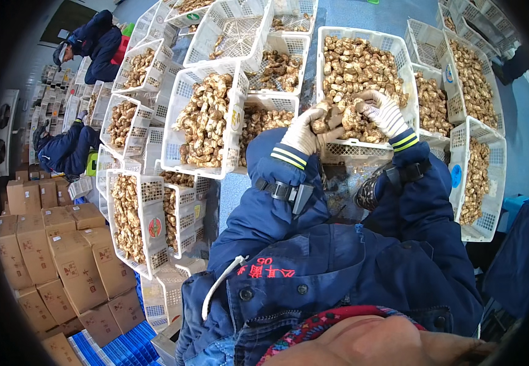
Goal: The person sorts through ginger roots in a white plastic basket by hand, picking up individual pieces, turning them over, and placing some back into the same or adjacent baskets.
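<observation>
White plastic crates of short, thick brown-and-cream mushrooms stand before me. My left hand, in a pale knitted glove, grips a mushroom over the near left corner of the middle crate. To its right, my right hand, in a striped white glove, has its fingers on another mushroom. Both hands are close together, just above the heaped mushrooms in that crate. The gloves partly hide the held pieces.
A fuller crate stands to the left, and stacked crates rise at the right. Cardboard boxes are piled at lower left. Two people in dark blue work among crates at far left. Blue floor shows beyond.
</observation>
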A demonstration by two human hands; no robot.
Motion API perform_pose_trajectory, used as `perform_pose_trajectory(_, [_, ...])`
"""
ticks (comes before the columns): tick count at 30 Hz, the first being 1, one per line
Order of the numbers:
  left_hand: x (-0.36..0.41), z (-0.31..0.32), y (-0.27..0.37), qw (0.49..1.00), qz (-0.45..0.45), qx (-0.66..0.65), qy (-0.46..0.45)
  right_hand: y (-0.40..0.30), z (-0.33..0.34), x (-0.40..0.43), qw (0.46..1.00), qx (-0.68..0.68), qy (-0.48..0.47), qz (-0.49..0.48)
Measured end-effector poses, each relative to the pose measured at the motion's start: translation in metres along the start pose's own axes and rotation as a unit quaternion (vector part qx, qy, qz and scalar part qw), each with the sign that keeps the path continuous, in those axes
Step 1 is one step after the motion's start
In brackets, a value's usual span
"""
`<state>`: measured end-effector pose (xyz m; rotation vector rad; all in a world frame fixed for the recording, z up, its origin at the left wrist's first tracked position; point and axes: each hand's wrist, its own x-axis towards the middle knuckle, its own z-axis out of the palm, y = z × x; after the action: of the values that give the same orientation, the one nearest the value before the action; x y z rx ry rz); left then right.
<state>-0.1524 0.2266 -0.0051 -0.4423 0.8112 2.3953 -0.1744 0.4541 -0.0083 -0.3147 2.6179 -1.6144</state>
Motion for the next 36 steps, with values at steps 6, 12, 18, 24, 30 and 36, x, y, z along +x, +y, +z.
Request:
perform_pose_trajectory(6, [0.001,-0.003,-0.004,0.988,-0.054,-0.089,-0.113,-0.020,0.005,-0.007,0.989,0.117,-0.087,-0.013])
perform_pose_trajectory(12, [0.001,0.001,-0.008,0.998,-0.009,-0.026,-0.060,-0.014,0.018,-0.008,0.978,0.187,-0.085,0.034])
perform_pose_trajectory(18, [0.006,-0.006,-0.009,0.995,0.002,0.010,-0.100,-0.009,0.020,-0.004,0.985,0.156,-0.063,0.032])
perform_pose_trajectory(24, [-0.013,0.008,0.008,0.987,0.067,0.126,-0.070,-0.039,0.033,0.006,0.968,0.240,-0.077,-0.009])
perform_pose_trajectory(30, [-0.041,-0.051,0.075,0.962,0.246,0.118,0.020,0.040,-0.031,0.013,0.987,0.103,0.123,-0.004])
perform_pose_trajectory(36, [-0.060,-0.137,0.099,0.859,0.319,0.320,0.241,0.079,0.015,0.014,0.961,-0.242,-0.113,0.069])
